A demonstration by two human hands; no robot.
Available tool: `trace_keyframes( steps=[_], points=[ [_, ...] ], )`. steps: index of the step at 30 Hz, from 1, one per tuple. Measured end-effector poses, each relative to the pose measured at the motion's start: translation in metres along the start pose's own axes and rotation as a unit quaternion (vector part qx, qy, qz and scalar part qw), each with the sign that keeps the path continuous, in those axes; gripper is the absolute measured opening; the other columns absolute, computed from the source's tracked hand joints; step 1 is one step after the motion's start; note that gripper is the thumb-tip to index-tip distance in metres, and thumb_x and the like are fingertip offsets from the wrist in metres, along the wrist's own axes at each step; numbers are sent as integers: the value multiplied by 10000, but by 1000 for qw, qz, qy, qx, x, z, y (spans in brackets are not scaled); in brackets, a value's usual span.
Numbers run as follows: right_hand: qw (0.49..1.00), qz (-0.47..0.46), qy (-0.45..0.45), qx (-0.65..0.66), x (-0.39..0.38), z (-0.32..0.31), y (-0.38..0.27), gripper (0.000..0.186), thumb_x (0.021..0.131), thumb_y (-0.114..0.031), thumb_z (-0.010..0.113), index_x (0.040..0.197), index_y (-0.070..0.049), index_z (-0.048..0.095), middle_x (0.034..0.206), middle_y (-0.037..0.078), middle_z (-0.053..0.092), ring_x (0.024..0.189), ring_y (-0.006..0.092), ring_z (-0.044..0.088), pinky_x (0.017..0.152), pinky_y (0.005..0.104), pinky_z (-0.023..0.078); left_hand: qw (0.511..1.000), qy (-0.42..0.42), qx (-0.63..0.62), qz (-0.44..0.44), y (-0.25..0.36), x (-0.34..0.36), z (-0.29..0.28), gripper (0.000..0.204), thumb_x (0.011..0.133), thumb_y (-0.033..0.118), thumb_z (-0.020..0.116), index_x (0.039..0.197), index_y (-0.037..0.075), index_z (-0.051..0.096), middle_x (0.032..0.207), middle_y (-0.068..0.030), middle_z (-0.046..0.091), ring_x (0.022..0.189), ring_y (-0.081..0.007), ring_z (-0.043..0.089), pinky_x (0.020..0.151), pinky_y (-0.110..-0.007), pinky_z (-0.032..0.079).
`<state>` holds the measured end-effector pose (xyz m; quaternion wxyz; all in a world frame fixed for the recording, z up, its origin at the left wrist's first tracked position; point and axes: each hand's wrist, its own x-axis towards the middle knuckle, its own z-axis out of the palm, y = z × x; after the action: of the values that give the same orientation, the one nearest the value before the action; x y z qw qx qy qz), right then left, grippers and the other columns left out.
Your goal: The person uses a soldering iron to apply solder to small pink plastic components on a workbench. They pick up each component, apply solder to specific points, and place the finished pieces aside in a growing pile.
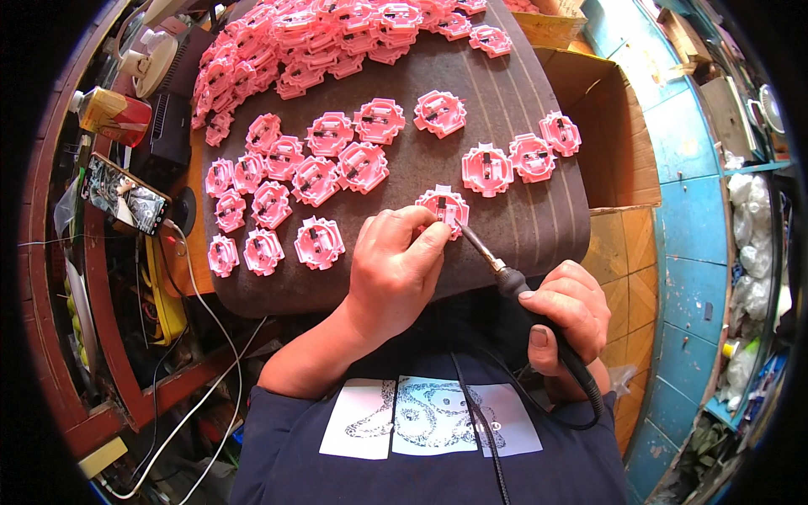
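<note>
My left hand [396,265] pinches a pink plastic housing [443,204] with a black part inside, at the near middle of a dark mat [404,151]. My right hand [566,316] is closed around the black handle of a soldering iron [512,280]. The iron's metal tip reaches to the right side of that housing, next to my left fingertips; whether it touches is hard to tell. Several similar pink housings [316,177] lie spread face up on the mat, with three in a short row [488,168] at the right.
A heap of pink housings [337,38] covers the mat's back. An open cardboard box [589,93] stands to the right. At the left are a phone [124,196], a drink bottle [113,115] and cables [202,290]. Bagged items [743,219] line the far right. The iron's cord hangs over my shirt.
</note>
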<state>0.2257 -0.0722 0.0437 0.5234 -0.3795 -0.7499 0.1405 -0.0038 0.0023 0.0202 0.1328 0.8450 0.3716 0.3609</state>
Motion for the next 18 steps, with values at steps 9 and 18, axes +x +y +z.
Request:
trace_keyframes(
  steps=[9, 18],
  points=[
    [1000, 1, -5, 3, 0, 3, 2, 259, 883, -171, 739, 1054, 21, 705, 743, 100, 648, 574, 248, 559, 562, 384, 435, 1000, 2, -9, -8, 1, 2, 1, 279, 810, -80, 775, 1069, 10, 725, 1053, -148, 683, 928, -344, 687, 808, -429, 568],
    [1000, -2, -11, 5, 2, 4, 3, 263, 833, -119, 736, 1060, 7, 698, 734, 85, 643, 564, 236, 550, 554, 379, 425, 1000, -2, -19, -15, -1, 1, 1, 234, 842, -76, 764, 1058, 2, 717, 1045, -149, 679, 930, -337, 688, 806, -420, 570]
  ],
)
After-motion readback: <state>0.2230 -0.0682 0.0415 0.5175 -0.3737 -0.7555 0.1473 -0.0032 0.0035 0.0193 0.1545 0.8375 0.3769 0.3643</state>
